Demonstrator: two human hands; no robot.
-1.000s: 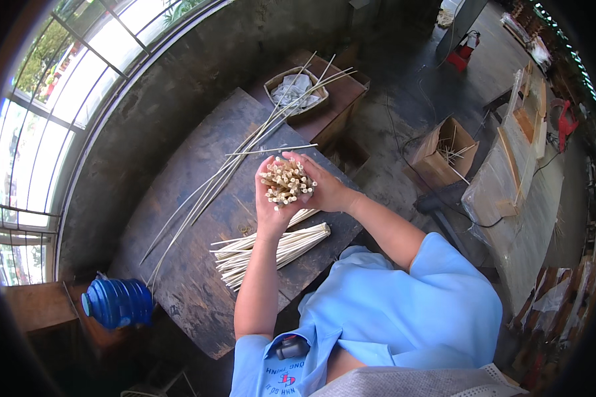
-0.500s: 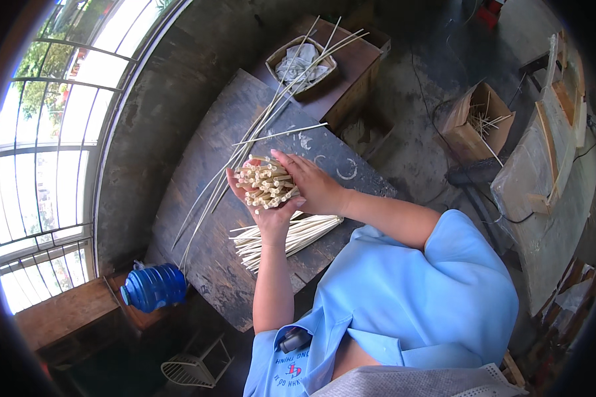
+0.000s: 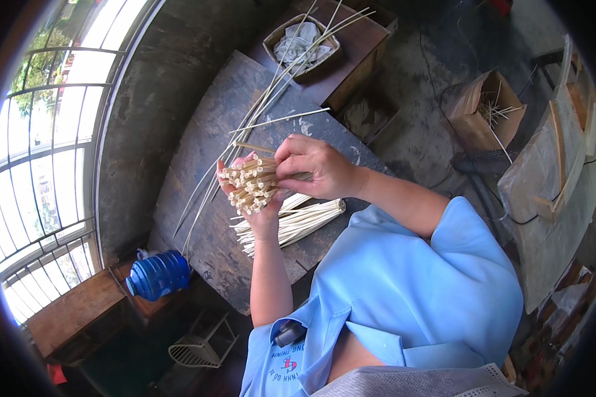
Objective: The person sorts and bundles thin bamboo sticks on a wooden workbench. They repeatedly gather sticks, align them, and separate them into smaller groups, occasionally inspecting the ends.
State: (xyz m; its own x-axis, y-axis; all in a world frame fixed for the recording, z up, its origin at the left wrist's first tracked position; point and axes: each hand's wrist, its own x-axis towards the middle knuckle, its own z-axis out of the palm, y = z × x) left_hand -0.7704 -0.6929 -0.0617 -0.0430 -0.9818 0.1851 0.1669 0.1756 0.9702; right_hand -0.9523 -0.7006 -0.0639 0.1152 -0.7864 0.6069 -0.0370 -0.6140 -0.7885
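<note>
Left hand [image 3: 265,217] clasped around a bundle of pale sticks [image 3: 248,184], cut ends facing up, held above a dark table [image 3: 208,268], right hand [image 3: 323,169] with bent fingers at the bundle's right side, its grip unclear, loose sticks [image 3: 311,221] lying below, long rods [image 3: 263,106] beyond.

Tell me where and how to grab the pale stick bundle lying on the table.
Grip the pale stick bundle just short of its right end, probably best from above and the right, fingers wrapped across the sticks. It lies flat on the table, gathered at the right, while its left ends fan out. The left forearm passes over its left part, leaving the right more open.
</note>
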